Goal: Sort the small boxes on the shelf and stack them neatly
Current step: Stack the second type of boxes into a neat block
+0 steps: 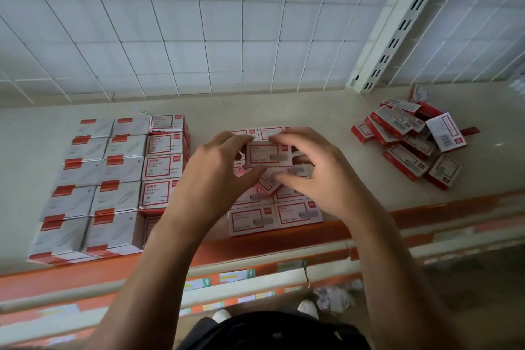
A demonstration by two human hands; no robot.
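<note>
While both hands meet over the centre stack point(275, 214), the small box point(268, 154) sits between them just above that stack, label up and roughly level. The left hand point(216, 167) pinches its left end between thumb and curled fingers. The right hand point(315, 170) curls over its far edge and right end, thumb low near a tilted box point(268, 183) that lies askew on top of the stack. Whether that thumb touches the tilted box I cannot tell.

The small box looks like thin printed card: probably light, stiff at the corners, easy to dent on its broad faces, with a slick finish that may slide on its neighbours. The short ends, where it is held now, seem the best grip, leaving the label face free to square against the row.

Just left of the stack stands 1 column of red-framed boxes point(164, 162), and beyond that a tidy block of white boxes point(85, 185) in 2 columns. Well to the right of the stack a loose heap point(409, 145) lies unsorted on the shelf point(326, 113). Behind the stack rises a wire grid point(199, 37). The tilted box is the likely obstacle, since it probably needs straightening before the held one can seat flat.
</note>
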